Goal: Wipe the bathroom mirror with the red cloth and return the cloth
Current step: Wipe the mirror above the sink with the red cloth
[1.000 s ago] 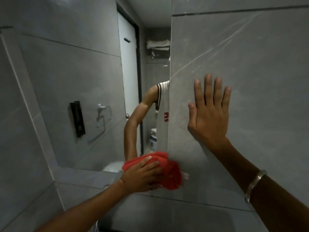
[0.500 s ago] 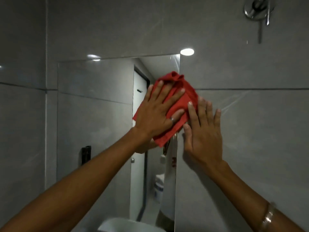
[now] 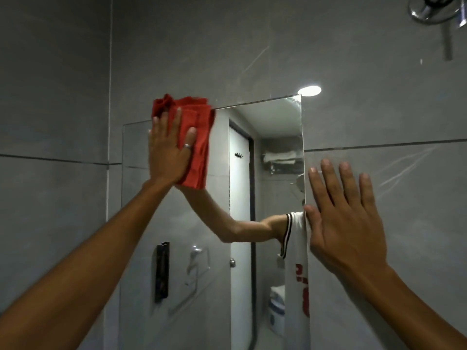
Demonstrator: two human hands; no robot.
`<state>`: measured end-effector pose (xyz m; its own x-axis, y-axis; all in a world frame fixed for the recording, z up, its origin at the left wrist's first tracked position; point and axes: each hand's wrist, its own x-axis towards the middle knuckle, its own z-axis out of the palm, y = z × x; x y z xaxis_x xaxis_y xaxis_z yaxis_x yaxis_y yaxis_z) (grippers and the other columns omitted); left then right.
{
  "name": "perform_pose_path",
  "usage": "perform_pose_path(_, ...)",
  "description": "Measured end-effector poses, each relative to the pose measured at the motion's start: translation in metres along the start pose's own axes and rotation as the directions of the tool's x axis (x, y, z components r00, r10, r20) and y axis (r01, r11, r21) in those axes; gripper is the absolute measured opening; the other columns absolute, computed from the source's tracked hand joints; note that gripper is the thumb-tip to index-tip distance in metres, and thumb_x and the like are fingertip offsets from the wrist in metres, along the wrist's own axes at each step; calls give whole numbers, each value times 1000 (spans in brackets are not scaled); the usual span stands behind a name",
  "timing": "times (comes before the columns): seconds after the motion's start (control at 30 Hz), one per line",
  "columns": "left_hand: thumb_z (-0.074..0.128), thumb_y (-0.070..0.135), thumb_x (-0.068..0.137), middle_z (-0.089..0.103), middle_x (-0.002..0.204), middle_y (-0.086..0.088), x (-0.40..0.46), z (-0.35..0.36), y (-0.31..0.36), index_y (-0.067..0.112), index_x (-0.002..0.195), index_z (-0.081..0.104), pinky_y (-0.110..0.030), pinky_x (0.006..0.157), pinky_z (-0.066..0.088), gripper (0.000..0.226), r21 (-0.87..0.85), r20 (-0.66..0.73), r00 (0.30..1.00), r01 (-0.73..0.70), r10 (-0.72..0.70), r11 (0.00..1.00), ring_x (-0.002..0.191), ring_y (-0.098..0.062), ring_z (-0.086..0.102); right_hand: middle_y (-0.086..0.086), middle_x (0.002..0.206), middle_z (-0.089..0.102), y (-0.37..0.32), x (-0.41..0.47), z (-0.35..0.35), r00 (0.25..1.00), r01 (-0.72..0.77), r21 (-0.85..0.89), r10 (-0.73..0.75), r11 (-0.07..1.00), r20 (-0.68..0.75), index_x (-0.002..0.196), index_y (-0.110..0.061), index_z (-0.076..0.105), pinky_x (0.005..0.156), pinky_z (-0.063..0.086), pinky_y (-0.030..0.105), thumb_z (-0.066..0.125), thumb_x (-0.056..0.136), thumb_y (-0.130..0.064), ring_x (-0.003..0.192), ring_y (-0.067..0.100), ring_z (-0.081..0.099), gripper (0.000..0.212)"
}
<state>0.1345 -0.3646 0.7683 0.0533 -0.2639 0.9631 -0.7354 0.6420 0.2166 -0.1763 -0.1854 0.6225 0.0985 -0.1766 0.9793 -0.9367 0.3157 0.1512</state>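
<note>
A frameless rectangular mirror point(image 3: 267, 137) hangs on the grey tiled wall. My left hand point(image 3: 169, 150) presses a folded red cloth point(image 3: 198, 137) flat against the mirror's upper left corner, and the cloth's top sticks out over the mirror's top edge. My right hand point(image 3: 343, 221) lies flat with fingers spread on the wall tile just right of the mirror's right edge, its thumb touching that edge. The mirror reflects my arm, a white jersey, a door and the opposite wall.
A chrome shower fitting point(image 3: 434, 11) is mounted on the wall at the top right. A round light reflection point(image 3: 309, 91) shines on the tile above the mirror's right corner. Grey tiled wall point(image 3: 50, 97) surrounds the mirror on all sides.
My left hand has slid the red cloth from the mirror's upper right corner leftward to the upper left corner. My right hand stays flat on the wall beside the mirror's right edge.
</note>
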Motion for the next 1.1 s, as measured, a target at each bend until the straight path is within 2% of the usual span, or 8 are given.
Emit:
perform_pose_path(0.2, 30, 61, 103, 8, 174, -4, 1, -17, -67, 29, 164, 17, -50, 130, 10, 70, -186, -107, 892, 416, -439, 890, 160, -30, 7, 10, 180, 4, 1, -3, 2, 999, 0, -3, -1, 1000, -33, 171, -16, 15, 136, 2, 53, 7, 109, -53, 167, 30, 3, 73)
perform_pose_path(0.37, 30, 52, 104, -4, 172, 4, -83, 2, -70, 30, 164, 9, -49, 130, -1, 67, -23, -1, 1000, -3, 3, 1000, 161, -27, -1, 9, 180, -1, 2, -4, 2, 1000, 5, 19, -4, 1000, -29, 171, -16, 10, 136, 1, 53, 9, 109, -52, 167, 30, -1, 72)
perform_pose_path(0.5, 28, 62, 101, 0, 174, -4, -145, 4, -86, 32, 163, 7, -55, 130, 5, 72, -179, -31, 922, 375, -386, 910, 161, -27, 0, 8, 180, -6, -3, -7, -4, 1000, -8, 51, 8, 999, 7, 172, -18, 4, 135, 3, 55, 9, 109, -51, 167, 31, -2, 71)
perform_pose_path(0.63, 30, 59, 102, 5, 173, -10, -227, 17, -101, 28, 163, 9, -48, 131, 0, 71, 6, 121, 991, -54, 52, 999, 160, -35, 4, 8, 180, -5, 0, -34, -2, 999, -10, 45, 9, 999, 32, 172, -20, 5, 135, -8, 48, 13, 108, -52, 167, 30, -4, 71)
perform_pose_path(0.73, 33, 60, 100, 20, 170, -16, -273, 23, -123, 18, 161, 24, -56, 129, 12, 75, -118, 17, 957, 289, -289, 950, 158, -37, 15, 9, 180, -3, 9, -85, -2, 997, 7, 15, -8, 1000, 74, 171, -19, 9, 134, -11, 45, 18, 108, -51, 167, 29, -7, 72)
perform_pose_path(0.83, 28, 71, 97, 14, 171, -16, -312, 31, -119, 21, 162, 13, -59, 127, 17, 84, -238, -44, 776, 603, -629, 762, 159, -37, 13, 11, 180, 0, 14, -124, -2, 995, 26, -7, -25, 1000, 101, 171, -18, 12, 135, -7, 49, 23, 108, -48, 166, 29, -8, 71)
perform_pose_path(1.0, 25, 70, 99, 16, 168, -24, -410, 42, -116, 30, 164, 5, -43, 131, 2, 80, -52, 201, 969, 154, -140, 987, 157, -38, 11, 14, 178, 8, 17, -140, 5, 998, 51, -14, -51, 999, 23, 170, -16, 18, 133, 8, 59, 32, 108, -43, 164, 38, 9, 69)
perform_pose_path(1.1, 24, 70, 99, 20, 166, -26, -424, 42, -136, 20, 162, 19, -49, 127, 12, 80, -71, 113, 930, 359, -350, 931, 156, -38, 16, 14, 177, 8, 17, -141, 5, 999, 51, -14, -51, 999, -11, 170, -15, 19, 133, 5, 58, 34, 109, -41, 163, 41, 13, 68)
